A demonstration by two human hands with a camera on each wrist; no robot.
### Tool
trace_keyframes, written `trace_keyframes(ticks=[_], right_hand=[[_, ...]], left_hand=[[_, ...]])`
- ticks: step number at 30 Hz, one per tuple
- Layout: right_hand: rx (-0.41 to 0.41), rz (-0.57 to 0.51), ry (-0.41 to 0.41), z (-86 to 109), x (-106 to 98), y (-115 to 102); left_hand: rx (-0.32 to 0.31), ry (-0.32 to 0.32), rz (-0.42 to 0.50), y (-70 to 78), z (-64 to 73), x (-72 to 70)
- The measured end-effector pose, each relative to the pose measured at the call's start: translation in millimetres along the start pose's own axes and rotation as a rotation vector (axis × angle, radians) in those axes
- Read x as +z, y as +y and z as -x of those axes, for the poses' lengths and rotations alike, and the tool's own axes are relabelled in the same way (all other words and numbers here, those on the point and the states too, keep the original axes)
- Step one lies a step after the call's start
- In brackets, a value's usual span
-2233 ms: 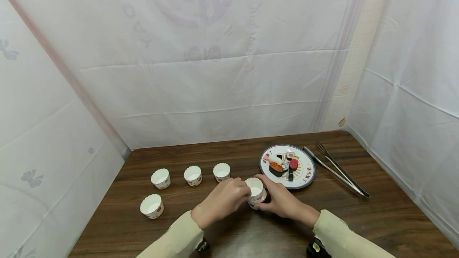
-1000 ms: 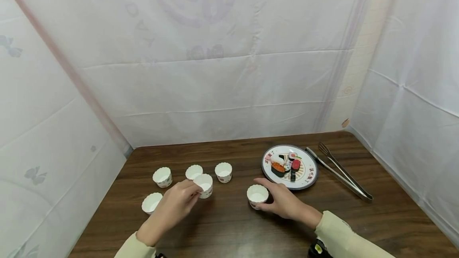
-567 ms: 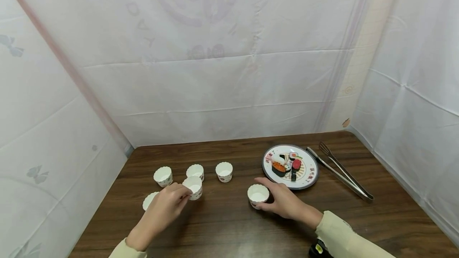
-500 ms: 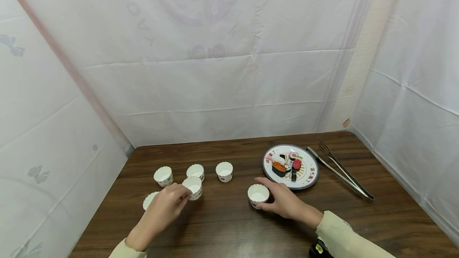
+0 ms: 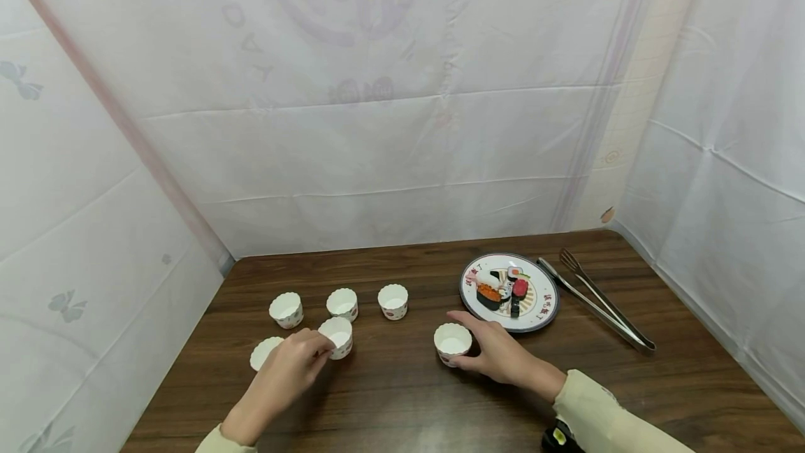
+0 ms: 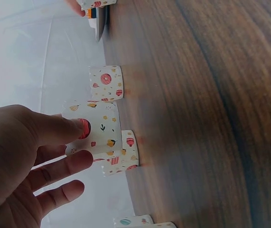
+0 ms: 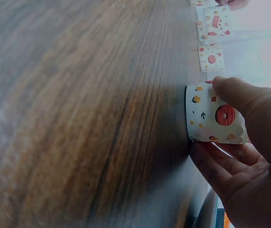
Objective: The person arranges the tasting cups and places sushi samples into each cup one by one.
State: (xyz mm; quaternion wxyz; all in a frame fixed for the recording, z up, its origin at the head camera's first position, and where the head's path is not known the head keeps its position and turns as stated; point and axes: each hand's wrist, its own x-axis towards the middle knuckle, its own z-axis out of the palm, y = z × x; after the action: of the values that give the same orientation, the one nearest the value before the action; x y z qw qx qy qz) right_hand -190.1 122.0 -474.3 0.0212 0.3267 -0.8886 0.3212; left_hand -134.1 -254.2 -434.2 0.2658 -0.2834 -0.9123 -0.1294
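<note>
Between my left thumb and fingers I pinch a white paper baking cup point(image 5: 337, 338) with a scalloped rim, printed with donuts and flowers. My left hand point(image 5: 286, 369) keeps it upright, low over the wood, just in front of the middle cup of the back row point(image 5: 342, 303). Thumb and fingers of my right hand point(image 5: 499, 357) grip a matching baking cup point(image 5: 452, 342) from its right side. The right wrist view has this cup's base point(image 7: 188, 114) at the table surface. Part of another baking cup point(image 5: 263, 354) is hidden behind my left hand.
Two more baking cups, one at the left point(image 5: 286, 309) and one at the right point(image 5: 393, 301), flank the back row. A plate point(image 5: 539, 317) of sushi pieces point(image 5: 490, 296) lies beyond my right hand. Metal tongs point(image 5: 604, 310) lie right of it. White cloth point(image 5: 377, 124) hangs around the table.
My left hand has lifted a baking cup off the one in my right hand, carried it left and lowered it in front of the back row. The right hand stays around its cup.
</note>
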Motion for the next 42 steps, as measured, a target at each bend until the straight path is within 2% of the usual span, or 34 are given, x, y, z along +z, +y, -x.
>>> trace_keyframes(ticks=[8, 21, 32, 42], right_hand=[[0.010, -0.010, -0.012, 0.0, 0.5, 0.0], [0.013, 0.000, -0.003, 0.1, 0.4, -0.1], [0.009, 0.004, 0.002, -0.1, 0.8, -0.5], [0.009, 0.009, 0.002, -0.3, 1.1, -0.5]], left_hand=[[-0.027, -0.047, 0.013, 0.1, 6.1, 4.1], [-0.054, -0.076, 0.017, -1.3, 11.4, 8.2], [-0.086, -0.123, 0.033, -1.7, 11.6, 7.7], [-0.098, -0.139, 0.046, -1.6, 11.4, 5.1]])
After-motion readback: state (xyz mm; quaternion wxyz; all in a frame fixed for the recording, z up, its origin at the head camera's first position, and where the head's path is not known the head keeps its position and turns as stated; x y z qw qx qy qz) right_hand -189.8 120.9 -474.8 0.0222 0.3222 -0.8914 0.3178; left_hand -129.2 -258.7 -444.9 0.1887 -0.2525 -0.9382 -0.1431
